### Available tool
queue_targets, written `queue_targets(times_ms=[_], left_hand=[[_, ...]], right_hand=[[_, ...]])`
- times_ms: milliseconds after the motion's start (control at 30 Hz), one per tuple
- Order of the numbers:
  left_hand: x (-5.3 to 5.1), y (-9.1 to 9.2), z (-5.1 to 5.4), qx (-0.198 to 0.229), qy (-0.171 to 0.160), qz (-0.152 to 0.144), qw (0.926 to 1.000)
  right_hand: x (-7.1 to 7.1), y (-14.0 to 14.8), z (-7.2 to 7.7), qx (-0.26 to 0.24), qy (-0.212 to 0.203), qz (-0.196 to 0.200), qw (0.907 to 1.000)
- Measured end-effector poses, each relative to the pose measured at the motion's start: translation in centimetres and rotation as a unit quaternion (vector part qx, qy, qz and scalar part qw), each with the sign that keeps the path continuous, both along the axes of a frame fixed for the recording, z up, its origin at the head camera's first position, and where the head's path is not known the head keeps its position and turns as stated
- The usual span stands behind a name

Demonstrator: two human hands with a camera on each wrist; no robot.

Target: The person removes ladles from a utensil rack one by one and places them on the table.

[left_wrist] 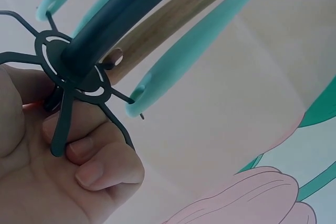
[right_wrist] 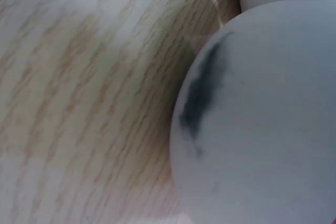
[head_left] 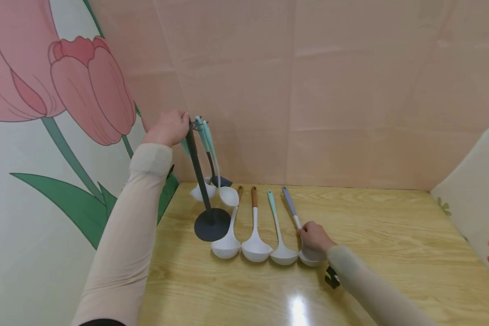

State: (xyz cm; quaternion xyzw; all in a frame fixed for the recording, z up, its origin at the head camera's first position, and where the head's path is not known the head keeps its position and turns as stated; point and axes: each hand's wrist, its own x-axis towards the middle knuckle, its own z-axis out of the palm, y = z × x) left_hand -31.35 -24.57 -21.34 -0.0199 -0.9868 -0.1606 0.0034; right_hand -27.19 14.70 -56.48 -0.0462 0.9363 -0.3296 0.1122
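In the head view, my left hand (head_left: 166, 128) grips the top of a dark utensil stand (head_left: 198, 170). Its fingers curl beneath the ring of hooks (left_wrist: 62, 121) in the left wrist view. Turquoise-handled utensils hang from it, among them a white ladle (head_left: 229, 196); a brown-handled utensil (left_wrist: 173, 19) hangs there too. My right hand (head_left: 315, 236) holds a white ladle with a blue-violet handle (head_left: 287, 199) at its lower neck, the bowl on the table. That bowl (right_wrist: 262, 114) bears a dark smudge in the right wrist view, where the hand is out of sight.
Left of the held ladle, a turquoise-handled ladle (head_left: 284, 256) and two brown-handled ladles (head_left: 256, 250) lie in a row on the wooden table (head_left: 391, 235). The stand's round base (head_left: 212, 225) overlaps the leftmost one in view. A pinkish sheet (head_left: 350, 113) hangs behind.
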Motion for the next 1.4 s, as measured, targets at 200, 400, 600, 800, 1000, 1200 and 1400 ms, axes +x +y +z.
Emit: queue_targets(times_ms=[200,400,600,800,1000,1200,1400], left_hand=[[0.2,-0.2,0.4,-0.013,-0.009,0.0,0.9999],[0.1,-0.4,0.3,-0.011,-0.013,-0.005,0.9998],[-0.1,-0.6,0.1,-0.012,-0.02,-0.005,0.9997],[-0.2,-0.5,0.1,-0.013,-0.02,-0.005,0.9997],[0.1,-0.2,0.3,-0.009,-0.019,-0.002,0.9998],[0.1,-0.2,0.3,-0.011,-0.01,0.002,0.9999],[-0.7,-0.6,-0.2,-0.019,0.011,-0.013,0.9997]], right_hand=[[-0.2,-0.4,-0.4,0.0,0.014,-0.009,0.9999],[-0.3,-0.7,-1.1,0.005,0.036,-0.021,0.9991],[-0.4,-0.8,-1.4,0.005,0.042,-0.022,0.9989],[-0.3,-0.9,-1.5,0.008,0.047,-0.025,0.9986],[-0.3,-0.8,-1.4,0.014,0.055,-0.028,0.998],[-0.4,-0.7,-1.3,0.014,0.05,-0.028,0.9982],[-0.7,-0.7,-1.3,0.012,0.041,-0.034,0.9985]])
